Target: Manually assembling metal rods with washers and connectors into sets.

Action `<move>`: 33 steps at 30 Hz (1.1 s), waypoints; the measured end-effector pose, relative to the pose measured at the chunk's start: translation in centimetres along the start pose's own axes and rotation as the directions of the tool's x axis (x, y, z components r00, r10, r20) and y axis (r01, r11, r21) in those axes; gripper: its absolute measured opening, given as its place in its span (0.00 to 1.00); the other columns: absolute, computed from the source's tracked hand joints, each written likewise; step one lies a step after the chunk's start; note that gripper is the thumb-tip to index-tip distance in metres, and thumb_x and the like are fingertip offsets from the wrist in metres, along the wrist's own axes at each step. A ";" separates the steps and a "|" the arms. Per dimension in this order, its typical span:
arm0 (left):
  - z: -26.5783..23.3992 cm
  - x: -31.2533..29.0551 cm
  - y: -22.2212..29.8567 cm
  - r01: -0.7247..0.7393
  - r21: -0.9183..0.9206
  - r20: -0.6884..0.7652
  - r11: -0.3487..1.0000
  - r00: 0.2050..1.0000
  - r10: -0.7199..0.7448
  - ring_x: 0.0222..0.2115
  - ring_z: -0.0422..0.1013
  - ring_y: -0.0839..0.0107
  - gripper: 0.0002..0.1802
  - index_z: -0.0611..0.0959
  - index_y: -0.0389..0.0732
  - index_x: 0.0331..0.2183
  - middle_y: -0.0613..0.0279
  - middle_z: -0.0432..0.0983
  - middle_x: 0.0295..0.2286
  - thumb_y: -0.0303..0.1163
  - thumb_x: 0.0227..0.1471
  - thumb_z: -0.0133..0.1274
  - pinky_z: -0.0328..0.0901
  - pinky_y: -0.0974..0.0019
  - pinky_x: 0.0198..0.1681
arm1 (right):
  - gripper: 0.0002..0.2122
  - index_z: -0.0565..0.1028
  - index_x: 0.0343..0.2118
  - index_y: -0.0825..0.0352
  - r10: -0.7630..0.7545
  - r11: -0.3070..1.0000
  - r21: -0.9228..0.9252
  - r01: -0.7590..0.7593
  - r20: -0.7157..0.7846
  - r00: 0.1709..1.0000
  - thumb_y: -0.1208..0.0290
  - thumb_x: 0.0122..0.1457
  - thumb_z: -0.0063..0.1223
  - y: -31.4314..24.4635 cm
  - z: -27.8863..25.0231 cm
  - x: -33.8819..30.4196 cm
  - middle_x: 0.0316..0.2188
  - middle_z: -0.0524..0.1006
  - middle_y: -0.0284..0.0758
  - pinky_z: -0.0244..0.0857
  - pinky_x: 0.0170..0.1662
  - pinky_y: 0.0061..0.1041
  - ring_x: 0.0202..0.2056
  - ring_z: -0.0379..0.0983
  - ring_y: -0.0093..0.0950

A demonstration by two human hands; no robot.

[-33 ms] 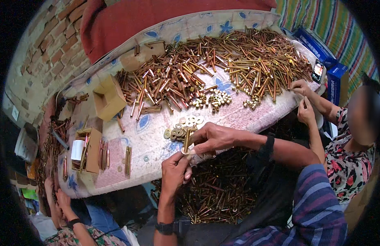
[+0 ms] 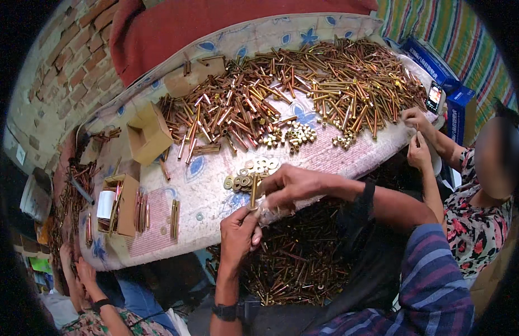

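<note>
Gripping a gold-toned rod (image 2: 254, 192) in the left hand (image 2: 239, 228), beside the right hand (image 2: 293, 187) (too blurred to tell its grip).

The gold rod (image 2: 254, 193) now stands a bit straighter. The right hand (image 2: 293, 187) has turned blurry. A co-worker's hand (image 2: 416, 119) moved slightly right.

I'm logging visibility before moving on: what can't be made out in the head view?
All in the head view:
Lower end of the gold rod: partly hidden by the left hand.
Whether the right hand touches it: fingers blurred.
Screen of the phone: too small.
Far edge of the lower metal pile: hidden by the table.
</note>
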State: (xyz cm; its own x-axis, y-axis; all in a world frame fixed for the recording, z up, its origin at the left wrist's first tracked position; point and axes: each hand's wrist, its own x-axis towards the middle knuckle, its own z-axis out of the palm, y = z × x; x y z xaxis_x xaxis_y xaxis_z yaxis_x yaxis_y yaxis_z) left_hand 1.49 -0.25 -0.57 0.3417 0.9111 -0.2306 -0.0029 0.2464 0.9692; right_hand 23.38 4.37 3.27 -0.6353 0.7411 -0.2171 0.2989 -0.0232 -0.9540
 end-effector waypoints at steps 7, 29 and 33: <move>-0.5 0.1 -0.5 0.001 -0.032 -0.020 0.999 1.000 -0.001 0.10 0.58 0.85 0.12 0.80 0.34 0.36 0.69 0.67 0.13 0.34 0.62 0.50 0.50 0.78 0.11 | 0.15 0.78 0.42 0.69 -0.391 0.683 -0.704 -0.193 -0.576 0.718 0.70 0.51 0.54 4.1 -9.3 3.5 0.25 0.78 0.45 0.71 0.29 0.35 0.25 0.76 0.36; -0.4 0.4 -1.3 0.084 0.066 0.014 0.994 0.996 -0.085 0.08 0.56 0.84 0.14 0.79 0.36 0.31 0.70 0.64 0.10 0.37 0.62 0.48 0.49 0.76 0.11 | 0.11 0.78 0.33 0.70 0.010 0.974 0.193 0.116 -0.554 0.833 0.66 0.61 0.56 -0.5 -2.2 0.2 0.18 0.74 0.27 0.62 0.21 0.17 0.18 0.67 0.14; -0.3 0.4 -1.6 0.046 0.080 0.015 0.996 0.999 -0.047 0.08 0.56 0.84 0.14 0.79 0.36 0.30 0.70 0.64 0.10 0.37 0.62 0.48 0.49 0.76 0.11 | 0.10 0.77 0.34 0.70 -0.016 0.962 0.230 0.146 -0.486 0.874 0.66 0.62 0.55 -0.2 -0.8 0.0 0.20 0.74 0.27 0.62 0.21 0.16 0.19 0.68 0.15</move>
State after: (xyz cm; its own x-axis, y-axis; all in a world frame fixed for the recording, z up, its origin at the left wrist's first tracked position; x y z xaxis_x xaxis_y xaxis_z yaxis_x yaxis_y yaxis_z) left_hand 1.29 -0.21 -2.28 0.3556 0.8934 -0.2745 0.0878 0.2605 0.9615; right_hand 23.92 4.88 3.60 -0.2134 0.9742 -0.0741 0.0309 -0.0691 -0.9971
